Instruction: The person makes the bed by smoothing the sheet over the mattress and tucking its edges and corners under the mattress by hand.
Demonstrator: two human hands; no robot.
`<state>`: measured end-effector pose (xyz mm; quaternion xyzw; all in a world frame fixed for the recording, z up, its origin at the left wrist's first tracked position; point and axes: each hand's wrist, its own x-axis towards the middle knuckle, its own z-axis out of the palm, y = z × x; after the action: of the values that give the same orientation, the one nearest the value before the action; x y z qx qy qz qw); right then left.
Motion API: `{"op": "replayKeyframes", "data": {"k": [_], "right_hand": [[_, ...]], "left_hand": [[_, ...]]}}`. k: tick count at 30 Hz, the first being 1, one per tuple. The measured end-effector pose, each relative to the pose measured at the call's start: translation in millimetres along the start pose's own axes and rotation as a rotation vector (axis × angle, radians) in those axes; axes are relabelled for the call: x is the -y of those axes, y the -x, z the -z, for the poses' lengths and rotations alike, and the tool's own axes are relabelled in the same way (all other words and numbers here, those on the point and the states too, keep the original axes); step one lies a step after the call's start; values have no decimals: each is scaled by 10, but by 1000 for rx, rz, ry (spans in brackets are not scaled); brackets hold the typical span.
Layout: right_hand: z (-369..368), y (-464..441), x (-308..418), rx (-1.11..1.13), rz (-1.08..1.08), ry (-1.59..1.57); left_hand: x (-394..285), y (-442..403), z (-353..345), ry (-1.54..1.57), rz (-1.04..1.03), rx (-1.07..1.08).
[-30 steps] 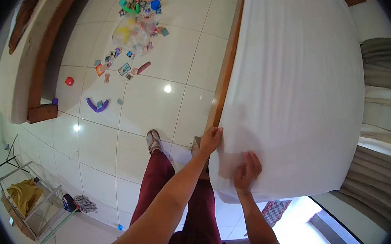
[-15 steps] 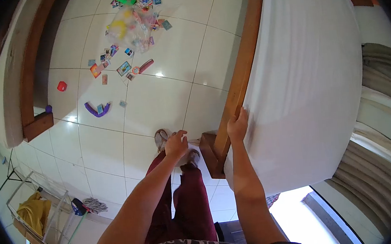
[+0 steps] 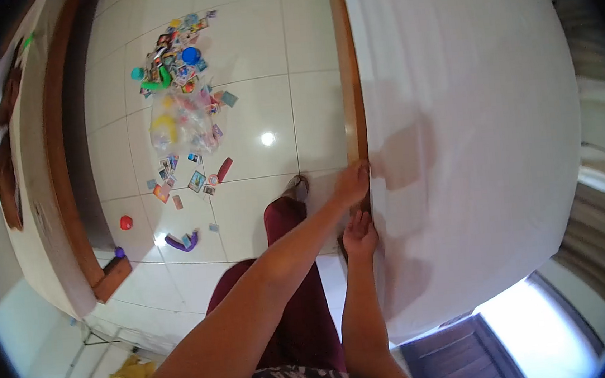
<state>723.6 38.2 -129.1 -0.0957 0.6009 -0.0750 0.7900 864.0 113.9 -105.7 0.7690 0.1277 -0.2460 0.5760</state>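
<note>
A white bed sheet (image 3: 461, 197) covers the mattress on my right and meets the wooden bed frame (image 3: 350, 69) along its inner edge. My left hand (image 3: 354, 183) reaches across to this edge, its fingers closed on the sheet's border and their tips partly hidden. Just nearer to me, my right hand (image 3: 360, 234) has its fingers curled at the same edge, pinching the sheet against the frame's side. The two hands are close together, one beyond the other.
Scattered cards (image 3: 175, 52), a clear plastic bag (image 3: 189, 123), a red object (image 3: 126, 222) and a purple curved piece (image 3: 181, 244) lie on the tiled floor (image 3: 259, 106). Another wooden-framed bed (image 3: 60, 138) stands at left. A dark door (image 3: 461, 355) is at lower right.
My left hand has moved right, from above the floor to the bed's edge. My right hand has shifted slightly down and left along it. The view has turned, and my body is nearer the bed.
</note>
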Motion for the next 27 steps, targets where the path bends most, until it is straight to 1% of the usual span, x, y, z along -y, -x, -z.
{"op": "replayKeyframes", "data": {"k": [1, 2, 4, 5, 6, 7, 8, 9, 11, 13, 14, 16, 18, 19, 20, 21, 22, 23, 24, 25, 26, 27], "right_hand": [[-153, 53, -80, -64, 19, -53], [-287, 63, -105, -115, 39, -104], [-351, 14, -105, -129, 1, -217], [-410, 62, -110, -94, 8, -261], [-464, 124, -117, -63, 15, -303], [-489, 156, -120, -81, 15, -330], [-518, 181, -119, 31, 27, -371], [-543, 184, -129, 146, 43, -411], [-574, 138, -182, 144, 33, -514], [-582, 110, -244, 137, 18, -610], [-601, 82, -258, 133, 58, -622], [-641, 64, -277, 118, 110, -658], [-652, 106, -272, 56, 137, -589], [-596, 105, -279, 43, 154, -614], [-528, 127, -297, -120, 166, -499], [-458, 156, -326, -284, 170, -378], [-449, 166, -355, -300, 179, -393], [-469, 143, -384, -438, 191, -306], [-524, 104, -400, -568, 200, -219], [-590, 51, -406, -711, 240, -187], [-638, 45, -448, -713, 241, -210], [-673, 25, -516, -809, 570, 274]], "left_hand": [[2, -157, -49, -23, -9, -41], [6, -267, -95, -44, -4, -13], [-70, -430, -115, 11, 209, -44], [-129, -429, -106, 84, 300, -18], [-35, -465, -139, 56, 306, 1], [103, -498, -182, 179, 350, 54], [241, -527, -232, 304, 394, 106], [202, -511, -216, 279, 401, 124], [-10, -457, -105, 522, 495, 156], [-119, -462, -32, 469, 556, 203], [-164, -486, -6, 445, 604, 240], [-162, -559, 21, 440, 599, 265], [-125, -593, 33, 437, 598, 305], [-72, -611, 46, 469, 516, 315], [-12, -615, 75, 506, 439, 324], [-30, -641, 126, 493, 455, 346], [-59, -712, 190, -4, 208, 294], [-98, -749, 243, -491, -60, 227], [-96, -755, 281, -497, -65, 241], [-99, -763, 316, -691, -120, 209], [-105, -791, 330, -885, -183, 174], [-140, -823, 325, -895, -200, 190]]}}
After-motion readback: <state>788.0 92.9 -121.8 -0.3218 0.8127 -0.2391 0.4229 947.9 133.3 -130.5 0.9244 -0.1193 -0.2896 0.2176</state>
